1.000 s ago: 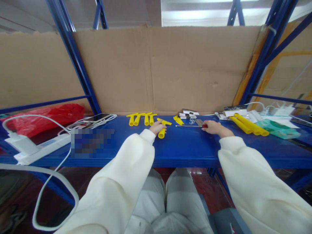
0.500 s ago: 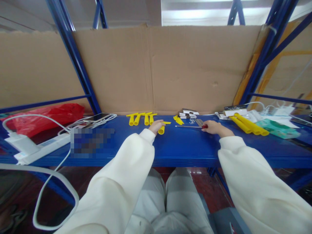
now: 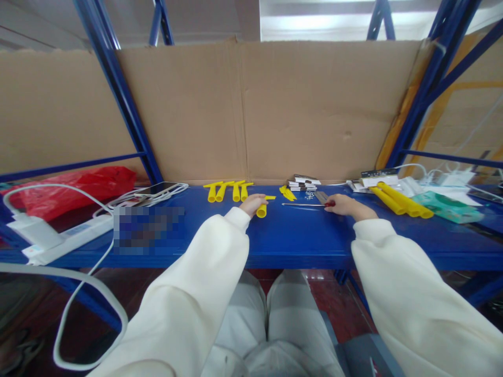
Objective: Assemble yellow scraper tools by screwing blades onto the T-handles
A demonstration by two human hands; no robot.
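My left hand (image 3: 252, 204) is closed around a yellow T-shaped plastic piece (image 3: 262, 211), its hollow round end facing me. My fingers cover part of it. The fingers of my right hand (image 3: 341, 204) are wrapped round the red handle of a screwdriver (image 3: 302, 204), whose long thin shaft points left, low over the table. Just behind the shaft are small loose screws (image 3: 309, 195), a grey flat metal strip (image 3: 320, 197) and several small yellow parts (image 3: 288, 193). Several similar yellow T-shaped pieces (image 3: 221, 192) lie in a row left of my left hand.
Small white-and-black boxes (image 3: 302, 183) stack at the back of the blue table (image 3: 293, 241). Yellow tubes (image 3: 401, 201) and a green packet (image 3: 448, 207) lie at right. A power strip (image 3: 74, 238), cables and a red bag (image 3: 78, 191) occupy the left. Cardboard (image 3: 243, 115) walls the back.
The yellow piece in my left hand has shifted very slightly to the right. My right hand stays almost in place, still holding the screwdriver.
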